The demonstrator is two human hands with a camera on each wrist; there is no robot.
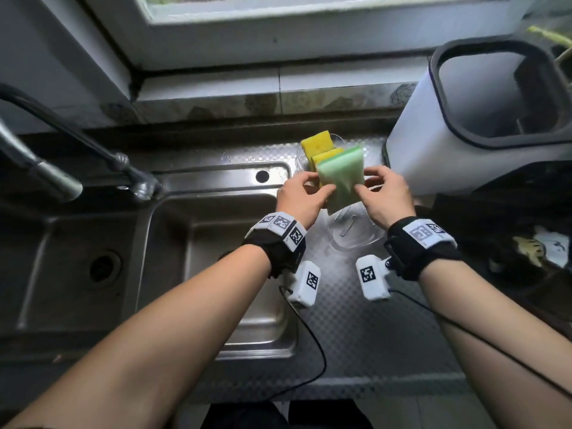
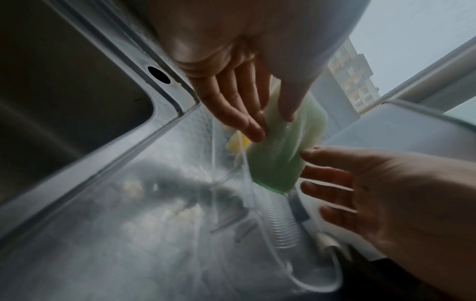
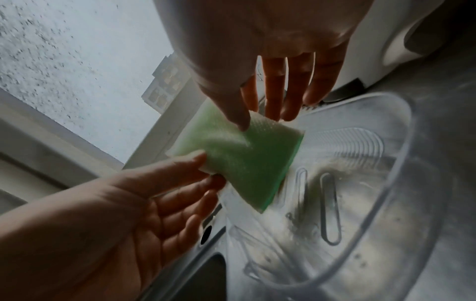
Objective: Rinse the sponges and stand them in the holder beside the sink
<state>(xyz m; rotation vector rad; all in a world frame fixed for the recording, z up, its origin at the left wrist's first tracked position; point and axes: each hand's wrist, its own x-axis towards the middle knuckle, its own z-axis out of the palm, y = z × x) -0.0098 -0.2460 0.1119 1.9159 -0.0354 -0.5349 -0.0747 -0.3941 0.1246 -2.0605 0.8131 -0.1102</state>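
Observation:
A green sponge [image 1: 340, 178] stands tilted on its edge over a clear plastic holder [image 1: 356, 239] on the steel drainboard to the right of the sink. My left hand [image 1: 320, 184] pinches its left side with the thumb in front. My right hand [image 1: 362, 181] pinches its right side. The wrist views show the same sponge [image 2: 278, 150] [image 3: 242, 160] between both thumbs and fingers. Its lower corner reaches down into the ribbed holder [image 3: 399, 142]; whether it touches I cannot tell. Two yellow sponges [image 1: 317, 144] stand upright just behind it.
The steel sink basin [image 1: 216, 243] lies to the left, with the faucet [image 1: 40, 171] arching over its far left. A tall white bin with a dark rim [image 1: 433, 150] stands close on the right. Dark clutter fills the counter at far right.

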